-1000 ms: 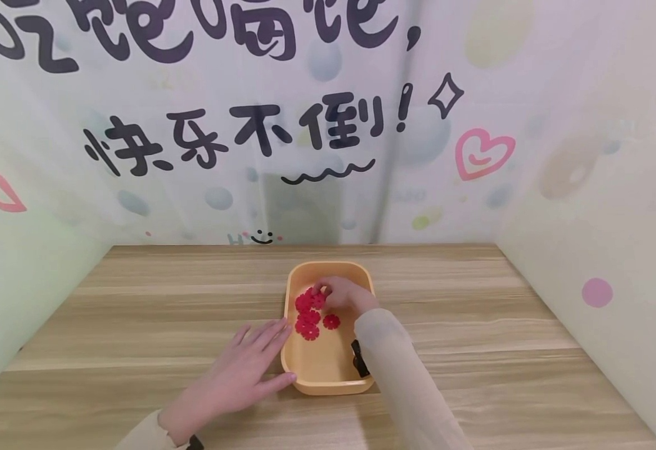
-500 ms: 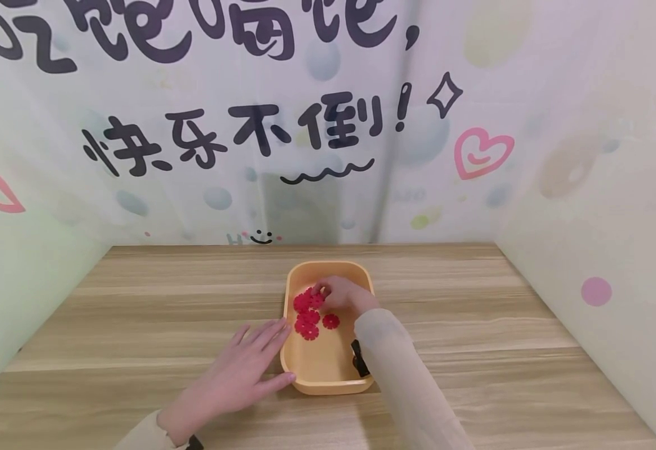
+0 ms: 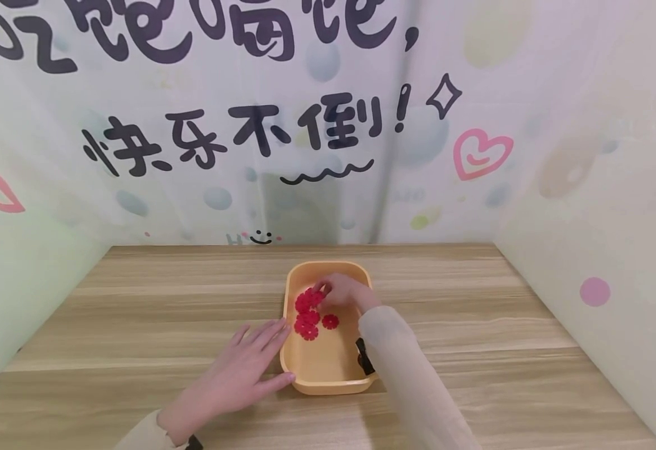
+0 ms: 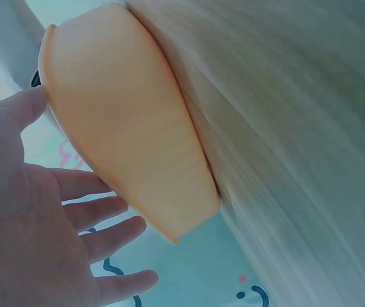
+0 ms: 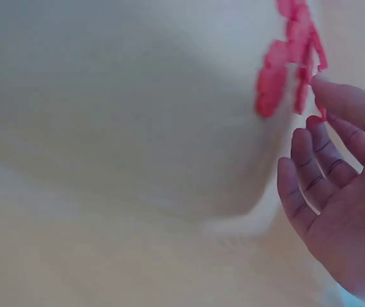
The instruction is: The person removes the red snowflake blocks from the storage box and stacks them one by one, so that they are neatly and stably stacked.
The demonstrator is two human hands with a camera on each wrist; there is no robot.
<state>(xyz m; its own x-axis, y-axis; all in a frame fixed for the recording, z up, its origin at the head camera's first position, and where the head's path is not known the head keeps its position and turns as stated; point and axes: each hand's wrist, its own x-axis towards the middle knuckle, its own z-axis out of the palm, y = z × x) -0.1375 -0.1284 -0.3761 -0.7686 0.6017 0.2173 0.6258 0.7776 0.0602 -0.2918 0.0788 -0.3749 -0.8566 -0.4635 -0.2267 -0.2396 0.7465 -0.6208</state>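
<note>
A peach-coloured rectangular bin (image 3: 330,388) holds several thin red flower-shaped pieces (image 3: 307,327), clustered on its left side. One separate red piece (image 3: 330,322) lies nearer the middle. My right hand (image 3: 345,292) reaches into the far part of the bin, where its thumb and index finger pinch a red piece (image 5: 322,111) at the edge of the cluster; the other fingers of this hand (image 5: 349,198) are loosely bent. With fingers spread, my left hand (image 3: 238,375) touches the bin's left rim. In the left wrist view its thumb rests on the rim of the bin (image 4: 125,109).
The bin stands on a wood-grain table (image 3: 165,312). Behind it hangs a white printed backdrop (image 3: 328,206) with black lettering, and pale side walls (image 3: 603,219) flank the table. A black band (image 3: 365,357) shows at the right sleeve, inside the bin's right edge.
My right wrist and sleeve have shifted slightly to the right, and the pinched piece with nearby red pieces has moved a little. My left hand stays at the rim.
</note>
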